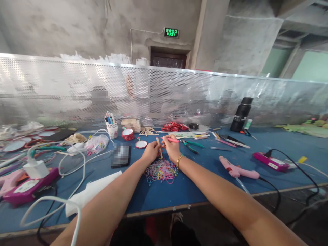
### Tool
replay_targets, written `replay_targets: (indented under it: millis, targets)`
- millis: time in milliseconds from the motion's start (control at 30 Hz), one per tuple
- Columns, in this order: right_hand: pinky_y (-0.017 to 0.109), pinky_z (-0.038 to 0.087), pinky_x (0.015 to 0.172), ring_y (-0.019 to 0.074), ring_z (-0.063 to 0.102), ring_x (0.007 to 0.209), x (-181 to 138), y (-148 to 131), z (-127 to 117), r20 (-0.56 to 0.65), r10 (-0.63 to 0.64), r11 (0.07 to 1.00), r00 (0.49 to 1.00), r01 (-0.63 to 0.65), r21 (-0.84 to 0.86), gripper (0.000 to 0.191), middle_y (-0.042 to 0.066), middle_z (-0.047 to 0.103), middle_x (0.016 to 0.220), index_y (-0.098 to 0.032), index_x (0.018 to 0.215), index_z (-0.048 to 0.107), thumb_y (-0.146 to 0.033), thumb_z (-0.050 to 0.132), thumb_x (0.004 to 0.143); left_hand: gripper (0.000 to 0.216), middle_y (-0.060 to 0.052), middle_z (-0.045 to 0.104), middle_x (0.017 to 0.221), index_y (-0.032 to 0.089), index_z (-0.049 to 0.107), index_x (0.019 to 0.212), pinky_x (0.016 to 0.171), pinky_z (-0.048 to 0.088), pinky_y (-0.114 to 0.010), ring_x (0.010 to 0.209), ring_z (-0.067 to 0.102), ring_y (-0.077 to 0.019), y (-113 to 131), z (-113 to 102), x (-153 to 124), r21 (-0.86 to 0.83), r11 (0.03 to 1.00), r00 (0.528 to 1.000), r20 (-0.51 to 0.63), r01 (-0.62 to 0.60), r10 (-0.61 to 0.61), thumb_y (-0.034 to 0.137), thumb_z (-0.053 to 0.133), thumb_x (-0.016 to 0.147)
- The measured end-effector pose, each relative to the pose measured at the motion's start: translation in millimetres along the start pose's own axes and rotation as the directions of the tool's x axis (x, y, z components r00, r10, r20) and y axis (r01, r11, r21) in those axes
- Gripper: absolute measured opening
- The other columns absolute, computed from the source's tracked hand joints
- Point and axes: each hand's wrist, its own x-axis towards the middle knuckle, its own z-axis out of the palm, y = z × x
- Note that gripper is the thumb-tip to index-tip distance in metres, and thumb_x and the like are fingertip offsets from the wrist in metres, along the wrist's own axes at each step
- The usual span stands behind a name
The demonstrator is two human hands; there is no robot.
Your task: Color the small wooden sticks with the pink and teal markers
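Observation:
My left hand (151, 152) is closed around a wooden craft stick (158, 140), which stands nearly upright in my fingers. From the other side my right hand (171, 148) grips a pink marker (173, 140), its tip close to the stick; whether they touch I cannot tell. A gold bracelet circles my right wrist. Just below both hands lies a tangled heap of colourful rubber bands (162, 171). Beyond my left hand is a small round red-rimmed mirror (141, 145), with a stack of similar ones (127, 134) behind it.
A phone (121, 156) and white paper (93, 191) lie left. Green-handled pliers (191, 147), a pink glue gun (237, 170) and a purple power strip (271, 162) are right. A black bottle (241, 114) stands before the perforated metal divider (169, 89). White cables (83, 164) loop at left.

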Motion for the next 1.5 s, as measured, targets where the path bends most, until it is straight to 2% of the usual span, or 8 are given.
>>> replay_targets:
  millis: [233, 633, 900, 1033, 1133, 1333, 1500]
  targets:
    - [0.021, 0.048, 0.049, 0.0102, 0.057, 0.052, -1.0, -1.3, -0.3, 0.029, 0.012, 1.0, 1.0, -0.012, 0.019, 0.028, -0.003, 0.063, 0.066, -0.02, 0.083, 0.055, -0.045, 0.066, 0.077, 0.021, 0.0, 0.062, 0.063, 0.018, 0.056, 0.073, 0.048, 0.044, -0.021, 0.048, 0.054, -0.0105, -0.7, 1.2, -0.1, -0.032, 0.999, 1.0, -0.007, 0.003, -0.003, 0.034, 0.057, 0.087]
    - [0.02, 0.046, 0.048, 0.0098, 0.057, 0.05, -1.7, -6.8, 1.2, 0.016, 0.056, 0.997, 0.998, -0.056, 0.05, 0.024, -0.003, 0.063, 0.064, -0.02, 0.081, 0.055, -0.04, 0.066, 0.075, 0.018, 0.0, 0.061, 0.064, 0.019, 0.055, 0.076, 0.047, 0.045, -0.022, 0.048, 0.054, -0.0109, 3.8, 1.1, -3.2, 0.023, 1.0, 1.0, -0.01, 0.007, -0.007, 0.029, 0.051, 0.089]
    - [0.022, 0.049, 0.05, 0.0115, 0.06, 0.052, -1.7, -2.2, -0.8, 0.081, 0.08, 0.994, 0.993, -0.086, 0.066, 0.028, -0.003, 0.065, 0.068, -0.022, 0.093, 0.055, -0.044, 0.063, 0.077, 0.02, 0.0, 0.059, 0.062, 0.019, 0.054, 0.072, 0.047, 0.045, -0.022, 0.047, 0.054, -0.0112, -0.7, 1.0, 0.3, 0.005, 1.0, 1.0, -0.022, 0.012, -0.012, 0.032, 0.054, 0.088]
    - [0.025, 0.053, 0.055, 0.0136, 0.063, 0.058, -0.8, 4.1, 0.0, 0.101, 0.079, 0.996, 0.992, -0.083, 0.042, 0.029, -0.004, 0.065, 0.071, -0.023, 0.093, 0.056, -0.04, 0.068, 0.073, 0.027, 0.001, 0.057, 0.058, 0.019, 0.054, 0.071, 0.046, 0.042, -0.022, 0.045, 0.052, -0.0107, -5.8, 1.0, 3.5, -0.042, 0.999, 1.0, -0.007, 0.003, -0.004, 0.04, 0.056, 0.087]
    - [0.026, 0.054, 0.058, 0.014, 0.064, 0.061, -0.6, 5.5, 0.6, 0.097, 0.058, 0.998, 0.994, -0.06, 0.021, 0.03, -0.003, 0.065, 0.074, -0.023, 0.092, 0.057, -0.036, 0.071, 0.069, 0.025, 0.001, 0.058, 0.058, 0.019, 0.055, 0.073, 0.047, 0.043, -0.022, 0.046, 0.052, -0.011, -6.3, 1.1, 3.9, -0.042, 0.999, 1.0, -0.02, 0.015, -0.016, 0.04, 0.056, 0.087]
    - [0.025, 0.053, 0.055, 0.0138, 0.063, 0.057, -1.8, -1.3, 0.2, 0.116, 0.105, 0.991, 0.988, -0.114, 0.069, 0.026, -0.003, 0.065, 0.067, -0.023, 0.092, 0.056, -0.041, 0.064, 0.077, 0.022, 0.001, 0.058, 0.059, 0.019, 0.052, 0.071, 0.046, 0.043, -0.021, 0.046, 0.053, -0.0108, -3.5, 1.4, 2.9, -0.031, 0.999, 0.999, -0.045, 0.02, -0.021, 0.032, 0.053, 0.089]
    - [0.025, 0.054, 0.054, 0.0131, 0.063, 0.055, -1.1, -1.7, -1.0, 0.11, 0.058, 0.996, 0.992, -0.065, 0.055, 0.03, -0.002, 0.066, 0.067, -0.022, 0.094, 0.056, -0.049, 0.062, 0.08, 0.019, 0.002, 0.057, 0.059, 0.019, 0.052, 0.073, 0.047, 0.043, -0.022, 0.046, 0.053, -0.0107, -2.3, 1.5, 1.3, -0.071, 0.997, 0.997, -0.059, 0.041, -0.046, 0.029, 0.051, 0.09]
